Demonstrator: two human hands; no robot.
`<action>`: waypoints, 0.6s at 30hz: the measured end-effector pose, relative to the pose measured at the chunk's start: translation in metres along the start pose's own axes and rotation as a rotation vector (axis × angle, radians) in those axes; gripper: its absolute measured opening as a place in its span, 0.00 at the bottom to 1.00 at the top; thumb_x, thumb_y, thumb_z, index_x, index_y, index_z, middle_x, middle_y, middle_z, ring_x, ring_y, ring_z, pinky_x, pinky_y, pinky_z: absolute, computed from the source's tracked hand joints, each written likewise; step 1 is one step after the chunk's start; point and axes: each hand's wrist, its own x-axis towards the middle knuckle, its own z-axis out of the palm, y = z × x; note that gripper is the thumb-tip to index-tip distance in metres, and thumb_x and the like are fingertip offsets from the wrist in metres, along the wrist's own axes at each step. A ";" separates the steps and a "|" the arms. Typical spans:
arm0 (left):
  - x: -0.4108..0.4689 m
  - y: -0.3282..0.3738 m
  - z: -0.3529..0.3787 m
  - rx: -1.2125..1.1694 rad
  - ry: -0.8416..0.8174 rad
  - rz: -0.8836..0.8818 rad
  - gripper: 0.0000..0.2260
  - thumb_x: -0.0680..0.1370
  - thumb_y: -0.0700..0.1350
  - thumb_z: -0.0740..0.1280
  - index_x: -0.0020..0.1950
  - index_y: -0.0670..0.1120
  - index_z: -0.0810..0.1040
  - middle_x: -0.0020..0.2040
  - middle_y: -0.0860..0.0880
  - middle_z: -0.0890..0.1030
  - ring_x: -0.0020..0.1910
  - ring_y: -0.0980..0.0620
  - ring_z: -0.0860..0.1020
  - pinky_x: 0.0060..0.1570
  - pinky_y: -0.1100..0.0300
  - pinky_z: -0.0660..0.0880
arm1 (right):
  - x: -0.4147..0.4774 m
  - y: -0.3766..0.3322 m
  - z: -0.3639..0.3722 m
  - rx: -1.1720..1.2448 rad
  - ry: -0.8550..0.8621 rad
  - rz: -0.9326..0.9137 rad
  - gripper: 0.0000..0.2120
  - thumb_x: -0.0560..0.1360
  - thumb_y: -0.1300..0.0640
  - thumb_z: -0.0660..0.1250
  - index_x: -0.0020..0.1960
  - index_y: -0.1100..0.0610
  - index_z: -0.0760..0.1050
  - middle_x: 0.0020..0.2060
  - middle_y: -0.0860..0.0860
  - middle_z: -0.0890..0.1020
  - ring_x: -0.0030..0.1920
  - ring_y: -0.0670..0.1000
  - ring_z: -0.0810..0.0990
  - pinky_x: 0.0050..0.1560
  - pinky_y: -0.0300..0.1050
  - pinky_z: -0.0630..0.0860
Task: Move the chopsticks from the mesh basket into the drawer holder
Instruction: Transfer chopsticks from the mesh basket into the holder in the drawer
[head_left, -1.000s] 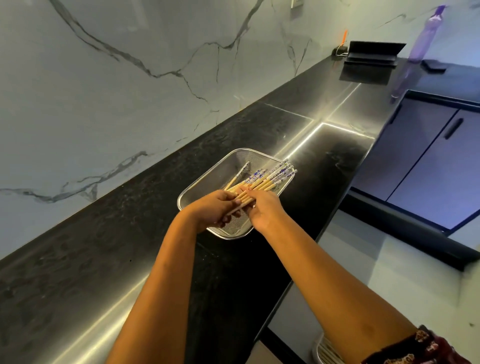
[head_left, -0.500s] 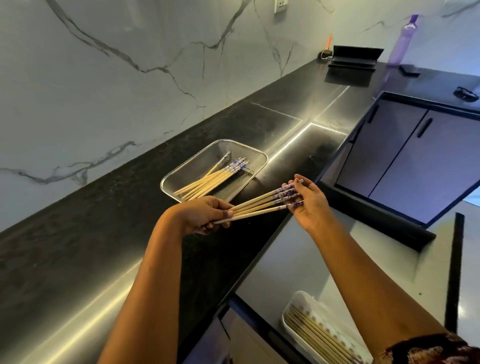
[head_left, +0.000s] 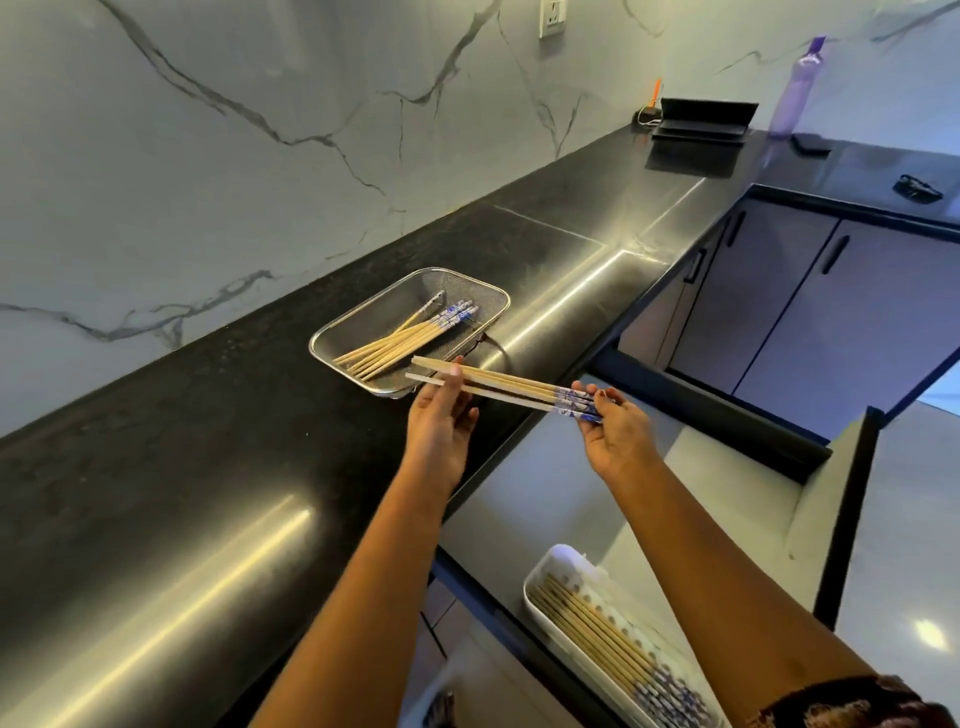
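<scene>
A small bundle of wooden chopsticks with blue-patterned ends (head_left: 511, 388) hangs level in the air, just right of the mesh basket (head_left: 363, 325). My left hand (head_left: 440, 418) pinches the plain tips and my right hand (head_left: 613, 434) holds the patterned ends. Several more chopsticks (head_left: 410, 338) lie inside the basket on the black counter. The white drawer holder (head_left: 558, 569) sits in the open drawer below, near the bottom of the view, with several chopsticks (head_left: 597, 631) lying in it.
The open drawer (head_left: 727, 499) juts out from under the black counter (head_left: 156, 467), its dark front panel at the right. Grey cabinet doors stand beyond it. A black folded stand (head_left: 704, 122), a purple bottle (head_left: 792, 88) and small dark items sit at the far corner.
Both hands lifted a bundle of chopsticks out of the basket and carried it to the right, beyond the counter's edge. The bundle has turned from slanting upward to nearly level.
</scene>
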 end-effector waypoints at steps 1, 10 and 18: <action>-0.006 -0.008 0.010 -0.017 0.027 0.011 0.10 0.74 0.49 0.68 0.52 0.47 0.79 0.50 0.48 0.81 0.53 0.50 0.78 0.54 0.56 0.72 | -0.004 0.004 -0.002 0.003 -0.002 -0.006 0.07 0.81 0.67 0.56 0.49 0.61 0.71 0.44 0.58 0.78 0.44 0.56 0.82 0.55 0.54 0.78; -0.027 -0.027 0.053 -0.259 0.107 0.008 0.07 0.81 0.43 0.56 0.50 0.45 0.73 0.47 0.47 0.81 0.50 0.48 0.81 0.51 0.54 0.75 | -0.031 0.023 -0.034 -0.122 -0.003 0.069 0.07 0.80 0.65 0.57 0.55 0.62 0.73 0.49 0.60 0.78 0.47 0.56 0.81 0.37 0.43 0.83; -0.028 -0.045 0.060 -0.178 0.057 0.039 0.07 0.81 0.42 0.57 0.47 0.47 0.73 0.45 0.48 0.81 0.50 0.49 0.81 0.55 0.54 0.73 | -0.029 0.013 -0.058 -0.039 0.088 0.134 0.14 0.82 0.51 0.56 0.53 0.58 0.76 0.49 0.57 0.80 0.50 0.56 0.80 0.41 0.44 0.80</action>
